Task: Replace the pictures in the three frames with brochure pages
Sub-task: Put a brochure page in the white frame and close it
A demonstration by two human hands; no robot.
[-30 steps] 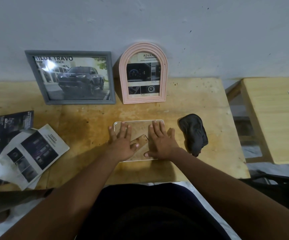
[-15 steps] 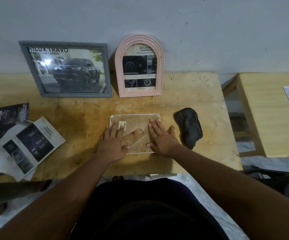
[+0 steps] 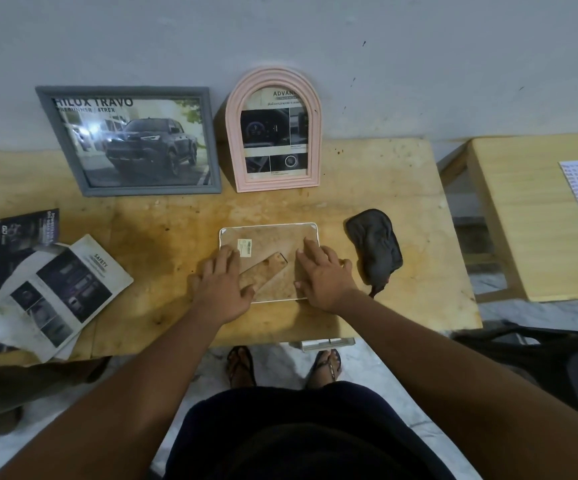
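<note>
Third frame [image 3: 268,261], white-edged, lies face-down on wooden table [image 3: 402,306], just in front of pink arched frame [image 3: 273,131] and grey frame [image 3: 128,142], both already showing brochure pages. Left hand [image 3: 220,289] flat, fingers spread, pressing left edge beside easel stand [image 3: 263,275]. Right hand [image 3: 322,271] flat on right side, gripping nothing. Risks, my guess: uneven press pops backing board or skews page inside; frame slides into dark cloth [image 3: 374,252]. Loose brochures [image 3: 38,289] well apart, left.
</note>
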